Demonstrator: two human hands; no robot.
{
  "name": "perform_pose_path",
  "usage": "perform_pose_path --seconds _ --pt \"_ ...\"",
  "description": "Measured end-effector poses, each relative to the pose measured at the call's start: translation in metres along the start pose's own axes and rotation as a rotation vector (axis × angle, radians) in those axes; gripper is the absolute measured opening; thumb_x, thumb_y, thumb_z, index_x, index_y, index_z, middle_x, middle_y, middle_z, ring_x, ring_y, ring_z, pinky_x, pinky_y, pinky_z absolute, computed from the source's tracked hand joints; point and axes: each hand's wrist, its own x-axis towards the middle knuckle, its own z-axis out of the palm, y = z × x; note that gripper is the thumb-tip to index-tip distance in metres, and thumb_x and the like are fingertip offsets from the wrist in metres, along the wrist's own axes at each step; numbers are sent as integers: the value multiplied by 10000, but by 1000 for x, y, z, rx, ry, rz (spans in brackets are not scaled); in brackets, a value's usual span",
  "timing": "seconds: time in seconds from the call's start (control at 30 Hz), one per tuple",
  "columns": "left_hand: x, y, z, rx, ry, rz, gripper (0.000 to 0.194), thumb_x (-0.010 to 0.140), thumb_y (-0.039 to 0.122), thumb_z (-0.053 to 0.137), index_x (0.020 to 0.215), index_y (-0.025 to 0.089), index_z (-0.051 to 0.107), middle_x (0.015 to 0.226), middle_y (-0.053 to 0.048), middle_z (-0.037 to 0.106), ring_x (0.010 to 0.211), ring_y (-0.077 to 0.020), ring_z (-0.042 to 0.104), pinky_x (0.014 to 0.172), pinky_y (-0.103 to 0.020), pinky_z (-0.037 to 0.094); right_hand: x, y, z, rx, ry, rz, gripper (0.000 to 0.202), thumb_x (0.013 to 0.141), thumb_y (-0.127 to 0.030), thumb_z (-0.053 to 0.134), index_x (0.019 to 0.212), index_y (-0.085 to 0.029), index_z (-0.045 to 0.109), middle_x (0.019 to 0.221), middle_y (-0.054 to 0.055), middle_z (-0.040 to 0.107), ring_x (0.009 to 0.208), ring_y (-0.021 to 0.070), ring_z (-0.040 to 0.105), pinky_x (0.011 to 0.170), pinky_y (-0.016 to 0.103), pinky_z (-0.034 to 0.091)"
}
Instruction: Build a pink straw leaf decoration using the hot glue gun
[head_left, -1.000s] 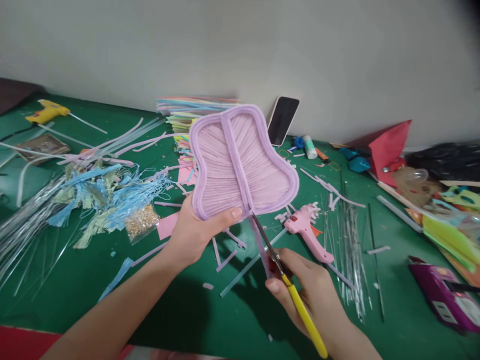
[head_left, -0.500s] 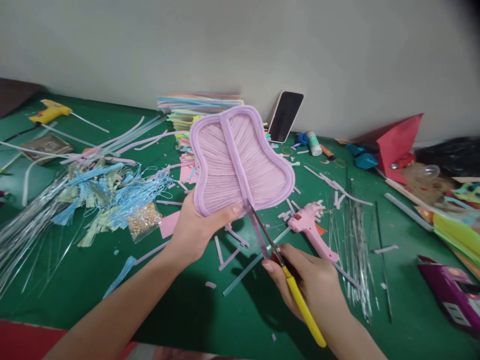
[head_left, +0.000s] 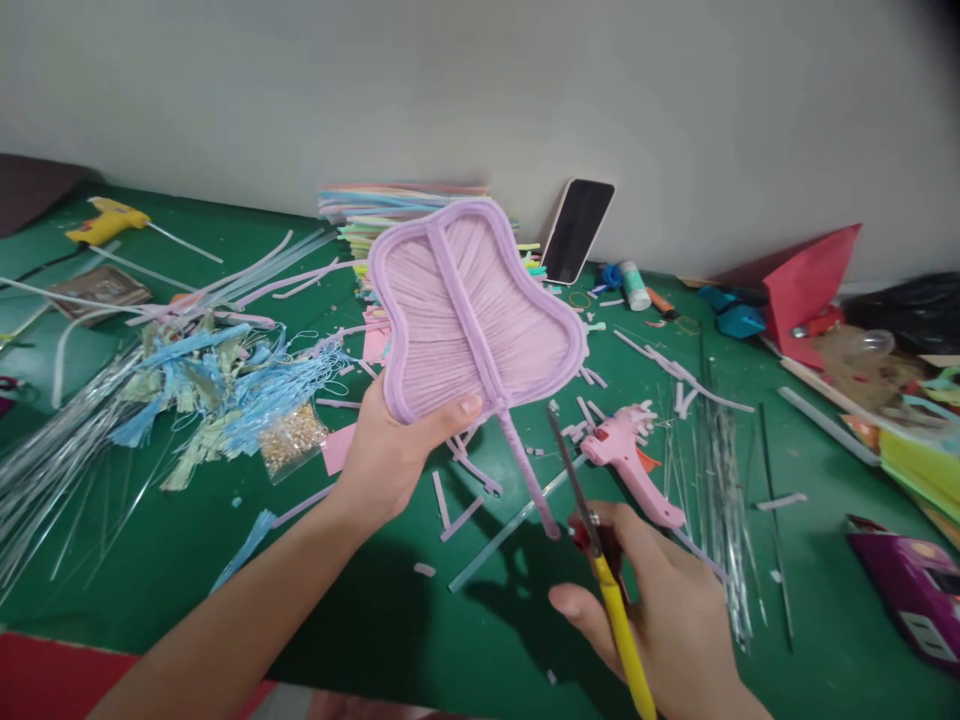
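My left hand grips the lower left edge of a lilac hand fan, its thumb pressed on the front. The fan is made of fuzzy chenille stems, with a wavy rim and a central rib. Its thin wrapped handle points down and right, free of both hands. In my right hand is a yellow-handled tool with a long, thin metal end; whether it is pliers or scissors I cannot tell. Its tip stands apart from the fan, right of the handle. My right thumb sticks out to the side.
On the green table lie a pink glue gun, blue tassels, a bag of gold beads and silver strips. Behind the fan are bundled chenille stems. A phone leans on the wall; a yellow glue gun sits left.
My right hand has moved right and down, taking the tool's tip away from the fan's base and letting go of the fan handle. The fan has shifted slightly left and up.
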Motion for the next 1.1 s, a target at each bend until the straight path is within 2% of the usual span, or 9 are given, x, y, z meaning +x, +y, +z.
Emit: perform_pose_path --seconds 0.17,0.33,0.43,0.5,0.6,0.67,0.77,0.93,1.1 --pt "1 3 1 -11 37 -2 518 670 133 830 1160 217 685 1058 -37 740 1020 -201 677 936 -321 564 -18 27 4 -102 -16 187 801 698 -792 549 1191 -165 476 834 94 648 621 239 662 475 314 508" --pt "2 3 0 11 45 23 503 687 149 823 1165 217 682 1079 -44 733 1052 -221 665 966 -364 549 -33 46 7 -256 -140 77 538 894 -526 500 1277 -149 475 967 144 692 805 263 701 626 353 579" --pt "2 1 -1 58 87 41 516 687 157 825 1177 216 675 1059 -44 738 1058 -232 664 995 -395 529 -22 30 -5 -323 -195 32 409 945 -418 446 1263 -175 530 925 100 725 703 233 712 473 300 521" --pt "2 -1 -1 69 91 24 520 687 165 827 1182 210 673 1065 -49 738 1064 -240 663 995 -404 529 -2 13 -15 -320 -78 -2 271 944 -384 480 1091 -213 630 857 63 721 621 200 688 432 285 469" --pt "1 -2 0 51 52 7 537 686 161 827 1196 215 666 1085 -49 737 1056 -231 670 961 -362 548 38 -8 -21 -93 153 -65 90 903 -237 593 943 -223 672 832 26 685 707 146 668 620 262 507" --pt "0 -3 1 48 16 10 539 695 149 818 1205 222 660 1091 -44 738 1045 -215 676 942 -322 553 63 -14 -13 32 244 -72 139 860 -251 664 987 -200 683 868 45 656 745 148 638 661 276 507" --pt "-2 -4 2 62 -13 -6 522 712 149 804 1209 213 657 1086 -50 742 1023 -212 686 922 -309 559 83 -15 4 108 263 -59 323 785 -336 744 1053 -166 681 903 74 627 836 192 607 695 321 519" --pt "-2 -6 2 73 -5 -34 485 698 164 812 1163 183 672 1081 -68 742 1025 -231 687 924 -328 559 87 -14 15 111 328 -144 78 824 -174 694 896 -205 694 792 29 645 732 157 576 671 317 495" --pt "-2 -7 3 116 -10 -29 441 668 194 830 1087 178 693 1072 -71 744 1017 -252 690 927 -353 555 87 -14 10 148 258 -149 80 854 -132 636 865 -199 679 765 26 645 728 158 569 670 318 483"
